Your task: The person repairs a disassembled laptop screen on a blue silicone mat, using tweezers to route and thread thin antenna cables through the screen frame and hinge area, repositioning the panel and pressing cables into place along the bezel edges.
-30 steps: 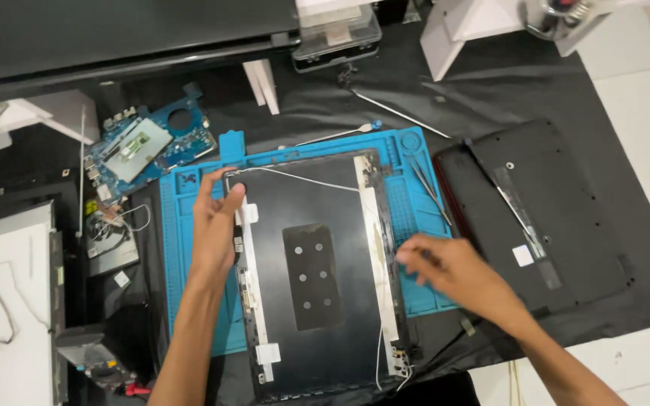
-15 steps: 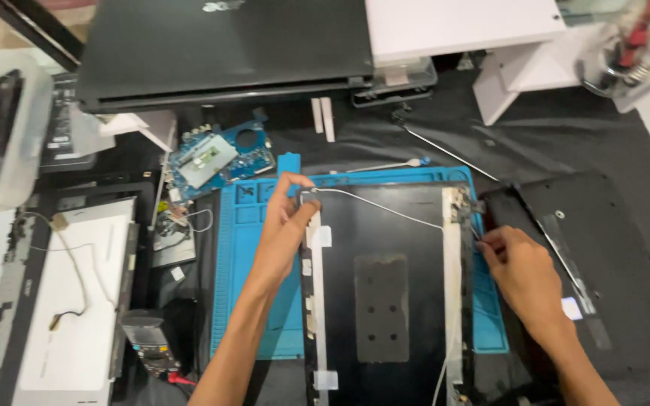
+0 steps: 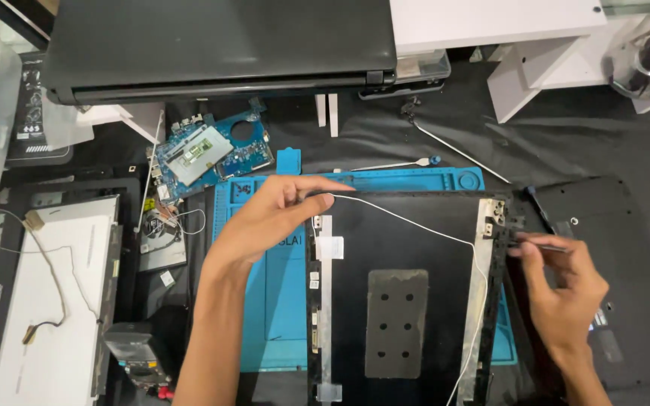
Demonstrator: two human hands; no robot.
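Shift: left hand (image 3: 268, 218) is now pinching white cable (image 3: 408, 218) at lid panel (image 3: 400, 301)'s top-left corner.
Right hand (image 3: 558, 289): fingers closed, gripping thin tool (image 3: 543, 242) at hinge (image 3: 493, 214).
Care: keeping cable slack, tool steady.

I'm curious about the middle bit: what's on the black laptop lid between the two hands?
In the head view, between the left hand and right hand, a thin white wire crosses the black lid, above a grey pad with holes.

Matt black plastic lid panel (image 3: 408, 248) with dull metal hinge strips (image 3: 326, 301) lies on a smooth blue rubbery mat (image 3: 280, 301).
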